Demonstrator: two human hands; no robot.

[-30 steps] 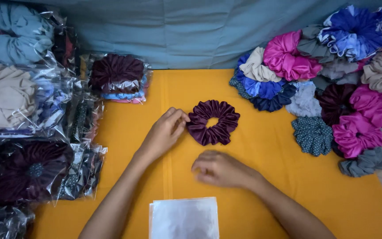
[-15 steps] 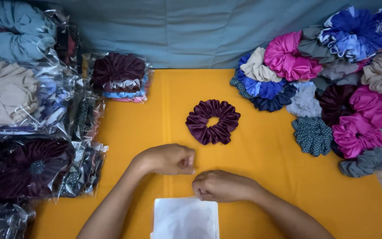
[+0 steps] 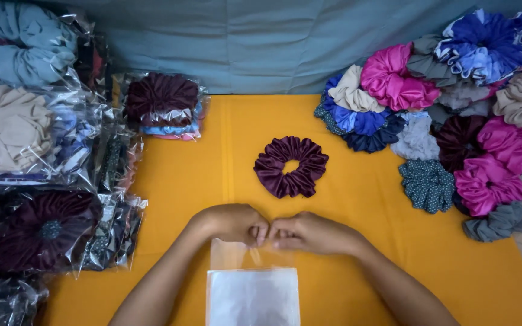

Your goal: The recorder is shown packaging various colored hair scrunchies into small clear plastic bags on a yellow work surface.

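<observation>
Pinching clear bag (image 3: 252, 284) top edge, both hands (image 3: 232, 223) (image 3: 309, 232); scrunchie (image 3: 291, 166) beyond

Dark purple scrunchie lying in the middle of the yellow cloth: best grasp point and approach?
Probably pinch the near side of the ring from above. The dark purple scrunchie lies flat on the yellow cloth with an open centre hole and nothing touching it, so one finger can drop into the hole and the thumb outside the ruffled band.

L hand (image 3: 232, 223) fisted | R hand (image 3: 309, 232) fisted | fingers (image 3: 263, 231) pinched, knuckles touching
</observation>
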